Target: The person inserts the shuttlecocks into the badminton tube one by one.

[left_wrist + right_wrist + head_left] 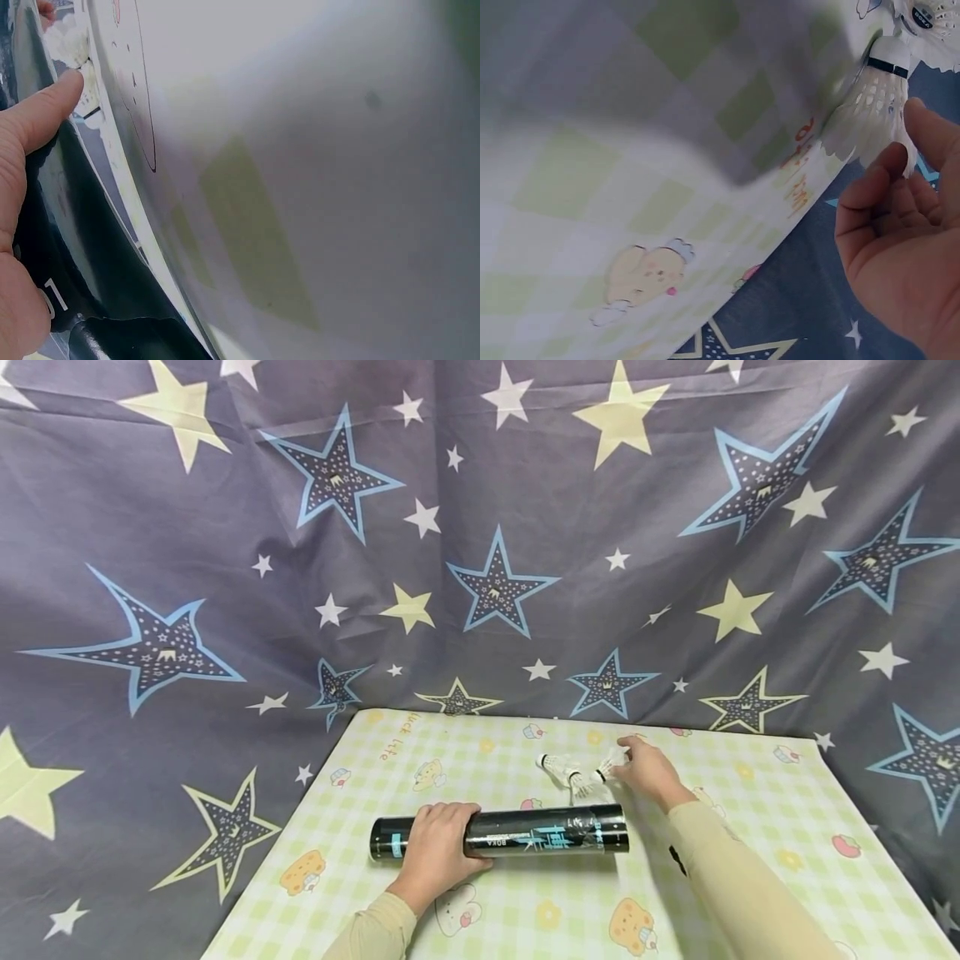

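Note:
A black cylindrical shuttlecock tube (pixel 540 831) with blue print lies sideways on the table. My left hand (pixel 438 847) grips it left of its middle, the thumb along the near side. Beyond the tube's right half, white feather shuttlecocks lie close together: one on the left (pixel 555 766), one in front (pixel 582 788) and one on the right (pixel 606 768). My right hand (pixel 651 771) is at the feathered end of the right one. In the right wrist view, the thumb and curled index finger pinch the skirt edge of that shuttlecock (pixel 870 105), whose cork points away from the palm.
A green-and-white checked cloth with cartoon prints covers the table (pixel 547 914). Behind the table's far edge hangs a dark grey curtain (pixel 480 485) with star patterns. In the left wrist view, the tube (pixel 90 240) runs along the left side.

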A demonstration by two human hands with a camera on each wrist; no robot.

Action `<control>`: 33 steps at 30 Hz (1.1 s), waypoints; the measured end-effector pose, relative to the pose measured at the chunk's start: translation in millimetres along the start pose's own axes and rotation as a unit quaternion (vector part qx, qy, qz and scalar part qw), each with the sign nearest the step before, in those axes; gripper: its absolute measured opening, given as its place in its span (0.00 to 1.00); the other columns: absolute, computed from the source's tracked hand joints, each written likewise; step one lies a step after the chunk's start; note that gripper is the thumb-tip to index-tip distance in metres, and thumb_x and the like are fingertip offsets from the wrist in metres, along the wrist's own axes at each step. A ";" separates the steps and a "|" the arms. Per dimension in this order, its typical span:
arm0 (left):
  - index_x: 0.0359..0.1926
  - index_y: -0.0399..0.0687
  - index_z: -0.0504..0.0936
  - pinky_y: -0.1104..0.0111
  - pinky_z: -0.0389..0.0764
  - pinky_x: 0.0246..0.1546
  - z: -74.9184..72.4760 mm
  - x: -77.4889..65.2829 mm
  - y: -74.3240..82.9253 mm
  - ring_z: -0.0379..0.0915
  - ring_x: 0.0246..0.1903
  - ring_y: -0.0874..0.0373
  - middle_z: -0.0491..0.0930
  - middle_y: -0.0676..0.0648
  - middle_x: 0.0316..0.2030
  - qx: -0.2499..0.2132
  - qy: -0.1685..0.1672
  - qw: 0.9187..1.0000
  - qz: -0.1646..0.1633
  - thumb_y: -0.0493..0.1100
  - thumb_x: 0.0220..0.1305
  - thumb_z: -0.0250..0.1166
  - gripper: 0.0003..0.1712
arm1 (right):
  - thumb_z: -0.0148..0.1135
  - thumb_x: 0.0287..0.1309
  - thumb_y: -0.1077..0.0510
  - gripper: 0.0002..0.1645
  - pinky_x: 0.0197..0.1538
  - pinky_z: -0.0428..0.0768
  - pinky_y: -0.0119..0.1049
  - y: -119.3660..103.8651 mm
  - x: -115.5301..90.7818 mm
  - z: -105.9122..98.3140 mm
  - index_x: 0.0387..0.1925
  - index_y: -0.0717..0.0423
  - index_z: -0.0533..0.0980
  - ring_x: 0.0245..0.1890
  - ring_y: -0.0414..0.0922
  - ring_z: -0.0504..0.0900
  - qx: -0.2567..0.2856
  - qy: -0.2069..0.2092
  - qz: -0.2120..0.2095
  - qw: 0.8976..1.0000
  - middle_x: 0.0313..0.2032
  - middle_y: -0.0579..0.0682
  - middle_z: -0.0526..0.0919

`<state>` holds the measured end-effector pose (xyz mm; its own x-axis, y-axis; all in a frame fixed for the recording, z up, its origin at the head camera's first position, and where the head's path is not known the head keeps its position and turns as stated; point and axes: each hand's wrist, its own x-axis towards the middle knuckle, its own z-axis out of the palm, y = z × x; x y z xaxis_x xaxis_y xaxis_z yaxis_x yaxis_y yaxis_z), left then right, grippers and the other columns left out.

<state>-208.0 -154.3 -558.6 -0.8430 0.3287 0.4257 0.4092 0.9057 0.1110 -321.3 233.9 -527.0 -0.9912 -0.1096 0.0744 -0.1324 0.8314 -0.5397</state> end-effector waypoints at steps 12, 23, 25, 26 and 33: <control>0.62 0.58 0.83 0.55 0.78 0.58 -0.5 -0.6 0.0 0.83 0.53 0.54 0.89 0.53 0.54 -0.002 -0.019 1.000 -0.010 0.70 0.34 0.89 0.52 | 0.70 0.69 0.55 0.34 0.44 0.82 0.43 19.8 -36.5 -1.2 0.66 0.74 0.74 0.39 0.47 0.81 0.098 0.003 0.061 0.993 0.42 0.59 0.86; 0.62 0.58 0.84 0.54 0.79 0.57 0.4 -0.8 0.5 0.84 0.52 0.54 0.89 0.53 0.54 -0.007 -0.013 1.000 -0.009 0.70 0.33 0.89 0.52 | 0.68 0.72 0.45 0.24 0.48 0.83 0.43 44.6 -88.7 -23.3 0.46 0.64 0.86 0.48 0.56 0.84 0.111 -0.010 0.116 0.987 0.50 0.64 0.88; 0.62 0.58 0.83 0.55 0.79 0.57 0.9 -0.7 0.5 0.84 0.52 0.54 0.89 0.53 0.54 -0.007 -0.011 1.000 -0.008 0.70 0.33 0.89 0.52 | 0.68 0.72 0.42 0.29 0.52 0.85 0.45 49.4 -98.5 -28.3 0.53 0.66 0.85 0.56 0.58 0.84 0.128 -0.012 0.135 0.982 0.59 0.67 0.85; 0.62 0.58 0.83 0.55 0.79 0.57 1.1 -0.7 0.5 0.84 0.52 0.54 0.89 0.53 0.53 -0.007 -0.010 1.000 -0.008 0.70 0.33 0.89 0.52 | 0.68 0.72 0.41 0.32 0.53 0.85 0.45 51.9 -103.2 -30.6 0.56 0.67 0.84 0.57 0.58 0.84 0.140 -0.016 0.145 0.979 0.61 0.67 0.84; 0.61 0.58 0.83 0.55 0.79 0.57 -0.9 0.0 1.6 0.84 0.52 0.54 0.89 0.53 0.53 -0.009 -0.010 1.000 -0.008 0.70 0.33 0.89 0.52 | 0.70 0.69 0.36 0.40 0.39 0.80 0.38 58.5 -129.9 -45.6 0.65 0.65 0.79 0.33 0.41 0.76 0.250 -0.039 0.214 0.944 0.38 0.48 0.85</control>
<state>-207.0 -153.1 -557.6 -0.8567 0.3195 0.4049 0.4010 0.9063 0.1334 -200.2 321.6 -530.0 -0.9489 0.1224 -0.2910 0.3144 0.4504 -0.8356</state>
